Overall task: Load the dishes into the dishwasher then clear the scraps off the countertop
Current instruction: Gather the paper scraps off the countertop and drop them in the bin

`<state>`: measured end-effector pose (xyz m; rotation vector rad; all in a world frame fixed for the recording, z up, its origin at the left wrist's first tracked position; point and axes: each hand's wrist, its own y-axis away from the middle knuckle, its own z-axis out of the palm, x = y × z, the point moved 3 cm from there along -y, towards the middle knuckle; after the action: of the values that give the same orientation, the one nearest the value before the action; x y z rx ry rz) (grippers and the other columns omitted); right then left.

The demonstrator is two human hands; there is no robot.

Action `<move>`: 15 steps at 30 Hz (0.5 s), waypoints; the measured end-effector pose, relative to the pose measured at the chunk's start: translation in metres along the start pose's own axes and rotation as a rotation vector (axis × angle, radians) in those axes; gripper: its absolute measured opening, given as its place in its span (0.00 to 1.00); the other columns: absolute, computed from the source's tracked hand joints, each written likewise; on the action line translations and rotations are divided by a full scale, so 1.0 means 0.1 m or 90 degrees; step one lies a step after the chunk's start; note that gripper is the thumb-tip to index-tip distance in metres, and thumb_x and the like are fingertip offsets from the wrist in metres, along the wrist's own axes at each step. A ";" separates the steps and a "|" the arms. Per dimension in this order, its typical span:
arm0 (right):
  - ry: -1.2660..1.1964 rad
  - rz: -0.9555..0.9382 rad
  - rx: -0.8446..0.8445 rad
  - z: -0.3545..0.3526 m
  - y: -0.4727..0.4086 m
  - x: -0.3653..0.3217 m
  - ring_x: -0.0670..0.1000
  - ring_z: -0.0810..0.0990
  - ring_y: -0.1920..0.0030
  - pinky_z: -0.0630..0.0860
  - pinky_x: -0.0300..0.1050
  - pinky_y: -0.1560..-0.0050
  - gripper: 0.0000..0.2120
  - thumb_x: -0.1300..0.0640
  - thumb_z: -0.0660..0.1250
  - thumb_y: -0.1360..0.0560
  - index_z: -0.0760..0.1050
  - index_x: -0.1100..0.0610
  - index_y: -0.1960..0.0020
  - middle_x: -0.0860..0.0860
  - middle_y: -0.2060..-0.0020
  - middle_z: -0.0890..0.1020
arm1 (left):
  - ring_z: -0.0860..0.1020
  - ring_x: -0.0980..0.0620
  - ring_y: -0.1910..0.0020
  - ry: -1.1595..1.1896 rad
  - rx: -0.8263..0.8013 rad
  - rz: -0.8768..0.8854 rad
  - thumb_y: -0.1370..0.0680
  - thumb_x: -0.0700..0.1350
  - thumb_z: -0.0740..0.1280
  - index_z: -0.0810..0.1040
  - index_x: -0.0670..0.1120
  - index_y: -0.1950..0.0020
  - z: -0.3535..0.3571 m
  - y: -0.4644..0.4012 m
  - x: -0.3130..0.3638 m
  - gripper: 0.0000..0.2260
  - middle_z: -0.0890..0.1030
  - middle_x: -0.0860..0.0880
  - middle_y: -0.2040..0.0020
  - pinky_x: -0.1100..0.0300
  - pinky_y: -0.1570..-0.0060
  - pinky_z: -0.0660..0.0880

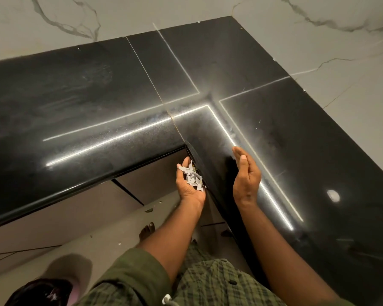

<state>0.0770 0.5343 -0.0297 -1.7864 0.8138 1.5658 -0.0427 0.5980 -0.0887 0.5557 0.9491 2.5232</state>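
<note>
A glossy black L-shaped countertop (102, 102) fills the view. My left hand (189, 187) is cupped palm-up just below the counter's inner corner edge, carrying a small heap of white paper scraps (194, 178). My right hand (245, 175) stands on its edge on the counter beside that corner, fingers straight and together, palm facing the left hand. A few pale scraps (232, 132) lie on the counter beyond the right hand, along the bright light reflection. No dishes or dishwasher are in view.
White marble-look wall (186, 12) runs behind the counter. Brown cabinet fronts (53, 219) sit under the counter at left. A pink bin with a dark liner (53, 286) stands on the floor at lower left. Small bits (148, 210) dot the floor.
</note>
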 end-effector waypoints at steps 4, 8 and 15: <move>0.067 -0.007 -0.028 0.05 0.03 -0.04 0.50 0.83 0.34 0.77 0.59 0.29 0.16 0.56 0.58 0.14 0.82 0.56 0.33 0.49 0.38 0.86 | 0.82 0.43 0.44 0.013 0.014 -0.006 0.15 0.54 0.61 0.82 0.45 0.38 -0.11 -0.06 -0.12 0.16 0.85 0.44 0.44 0.43 0.31 0.74; 0.112 -0.042 -0.048 0.03 0.05 -0.05 0.47 0.82 0.34 0.78 0.56 0.30 0.16 0.58 0.59 0.13 0.82 0.56 0.33 0.47 0.38 0.86 | 0.84 0.44 0.50 -0.002 0.005 -0.031 0.15 0.52 0.61 0.82 0.45 0.43 -0.16 -0.06 -0.11 0.15 0.85 0.44 0.48 0.46 0.40 0.79; 0.138 -0.072 -0.062 0.06 0.06 -0.04 0.44 0.82 0.35 0.78 0.52 0.30 0.15 0.58 0.61 0.13 0.83 0.55 0.33 0.46 0.38 0.86 | 0.88 0.45 0.53 0.109 0.024 -0.030 0.15 0.46 0.63 0.83 0.37 0.48 -0.27 0.07 0.20 0.14 0.87 0.41 0.50 0.50 0.51 0.85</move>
<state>0.0682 0.5358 -0.0265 -2.0624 0.7317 1.3767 -0.0743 0.5883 -0.0979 0.3280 1.0581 2.5465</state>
